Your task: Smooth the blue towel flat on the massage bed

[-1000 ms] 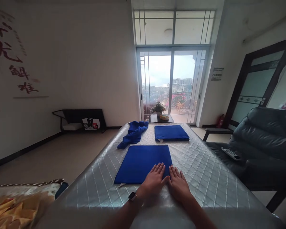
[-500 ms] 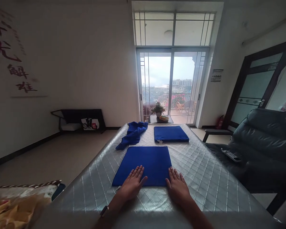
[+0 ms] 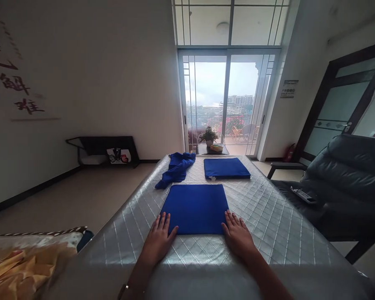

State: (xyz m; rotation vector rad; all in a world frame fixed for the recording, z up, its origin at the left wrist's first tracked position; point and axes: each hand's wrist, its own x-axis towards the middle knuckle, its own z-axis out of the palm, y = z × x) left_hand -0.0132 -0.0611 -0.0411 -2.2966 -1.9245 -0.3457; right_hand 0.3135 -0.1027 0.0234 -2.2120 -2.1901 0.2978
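Observation:
A flat square of folded blue cloth (image 3: 196, 206) lies on the silver quilted tablecloth (image 3: 265, 216) in front of me. My left hand (image 3: 158, 239) rests flat at its near left corner, fingers stretched forward and the thumb apart. At the near right corner lies my right hand (image 3: 238, 235), also flat, with its fingertips on the cloth's edge. Neither hand grips anything. Beyond, to the right, is a neat stack of folded blue cloths (image 3: 226, 167) with a small white tag. A crumpled blue cloth (image 3: 177, 168) lies at the far left of the table.
A black armchair (image 3: 346, 183) with a power strip (image 3: 303, 195) on its seat stands right of the table. Behind the far edge is a small stand with a potted plant (image 3: 209, 135). Yellow-brown cloth (image 3: 21, 268) lies at the lower left.
My left hand has slid left from the middle of the near edge to the cloth's left corner. My right hand stays at the right corner. The view has tilted down slightly.

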